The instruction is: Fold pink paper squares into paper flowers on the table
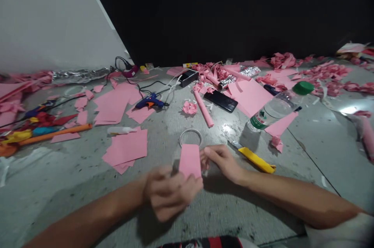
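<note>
My left hand [169,193] is closed around the lower edge of a small pink paper rectangle [189,159], which stands upright above the grey floor. The hand is blurred. My right hand [222,162] reaches in from the right, its fingertips touching the paper's right edge. Just behind the paper a roll of clear tape [190,136] lies flat. A yellow utility knife [254,157] lies right of my right hand.
A clear water bottle [277,109] with a green cap lies on its side. Stacks of pink paper sheets [127,148], a blue glue gun [150,101], a black phone [224,101], a rolled pink tube [203,109] and pink scraps litter the floor.
</note>
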A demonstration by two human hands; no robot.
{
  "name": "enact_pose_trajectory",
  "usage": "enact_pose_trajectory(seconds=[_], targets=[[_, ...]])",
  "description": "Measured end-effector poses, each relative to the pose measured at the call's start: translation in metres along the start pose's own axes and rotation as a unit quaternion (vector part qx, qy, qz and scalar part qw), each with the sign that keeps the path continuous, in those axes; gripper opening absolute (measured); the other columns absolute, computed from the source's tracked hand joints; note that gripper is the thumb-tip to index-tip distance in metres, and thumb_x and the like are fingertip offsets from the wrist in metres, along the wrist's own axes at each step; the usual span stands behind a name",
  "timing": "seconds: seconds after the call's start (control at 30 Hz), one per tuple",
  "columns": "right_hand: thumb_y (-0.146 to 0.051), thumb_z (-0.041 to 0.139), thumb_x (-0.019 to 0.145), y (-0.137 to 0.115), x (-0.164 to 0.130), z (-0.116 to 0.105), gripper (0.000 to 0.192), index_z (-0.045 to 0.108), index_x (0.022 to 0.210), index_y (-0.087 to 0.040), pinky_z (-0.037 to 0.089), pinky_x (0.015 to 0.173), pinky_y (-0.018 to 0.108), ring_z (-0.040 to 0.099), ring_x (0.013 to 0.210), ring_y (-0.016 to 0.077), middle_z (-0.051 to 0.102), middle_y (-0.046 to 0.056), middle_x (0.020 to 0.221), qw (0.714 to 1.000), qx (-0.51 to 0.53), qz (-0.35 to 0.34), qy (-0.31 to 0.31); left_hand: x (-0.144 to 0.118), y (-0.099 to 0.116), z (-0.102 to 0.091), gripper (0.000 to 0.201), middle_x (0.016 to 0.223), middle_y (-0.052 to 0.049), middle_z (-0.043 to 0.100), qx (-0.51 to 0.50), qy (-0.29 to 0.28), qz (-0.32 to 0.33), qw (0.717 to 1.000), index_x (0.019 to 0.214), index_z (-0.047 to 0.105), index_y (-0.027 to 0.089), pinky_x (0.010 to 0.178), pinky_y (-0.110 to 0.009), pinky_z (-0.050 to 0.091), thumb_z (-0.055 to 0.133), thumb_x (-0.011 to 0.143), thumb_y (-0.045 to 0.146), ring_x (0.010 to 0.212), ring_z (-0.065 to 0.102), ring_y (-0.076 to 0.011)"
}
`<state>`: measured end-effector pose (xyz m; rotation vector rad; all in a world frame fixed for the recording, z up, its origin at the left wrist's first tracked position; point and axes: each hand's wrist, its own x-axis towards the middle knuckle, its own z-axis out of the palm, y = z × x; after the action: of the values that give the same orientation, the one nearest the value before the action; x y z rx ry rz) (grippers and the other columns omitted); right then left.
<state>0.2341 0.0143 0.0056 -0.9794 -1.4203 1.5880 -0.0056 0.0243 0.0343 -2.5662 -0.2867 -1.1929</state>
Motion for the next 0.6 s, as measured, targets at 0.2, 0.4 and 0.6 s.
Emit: enact_pose_trajectory(seconds=[0.2,0.4,0.6], targets=[[-0.052,0.075,0.090,0.003,0.004,-0.004,0.046,0.066,0.062,-0.017,0.043,0.059,0.026,0.057,0.057,0.0135,0.064,0.000,0.058,0.998,-0.013,0.001,0.054,-0.003,-0.006,0.030,0.005,0.097,-0.003,0.080,-0.059,-0.030,0.134,0.989,0.091,0.076,0.019,0.072,-0.032,0.048,0.079,0.088,0.018,0.086,0.069,-0.0152],[-0.053,0.072,0.091,0.009,0.007,-0.003,0.047,0.065,0.061,-0.017,0.044,0.058,0.027,0.058,0.054,0.0139,0.063,0.000,0.055,0.996,-0.011,-0.018,0.086,-0.015,-0.011,0.042,0.005,0.072,-0.002,0.070,-0.168,0.015,-0.139,0.976,0.085,0.068,0.019,0.066,-0.029,0.046,0.069,0.089,0.015,0.067,0.062,-0.0153],[-0.053,0.072,0.091,0.008,0.004,0.000,0.045,0.068,0.066,-0.016,0.044,0.055,0.028,0.055,0.053,0.0141,0.064,0.002,0.057,0.993,-0.031,-0.042,0.102,-0.018,-0.028,0.046,0.034,0.060,0.000,0.055,-0.218,0.001,-0.415,0.883,0.067,0.061,0.018,0.062,-0.029,0.036,0.051,0.099,0.026,0.058,0.046,-0.0135]])
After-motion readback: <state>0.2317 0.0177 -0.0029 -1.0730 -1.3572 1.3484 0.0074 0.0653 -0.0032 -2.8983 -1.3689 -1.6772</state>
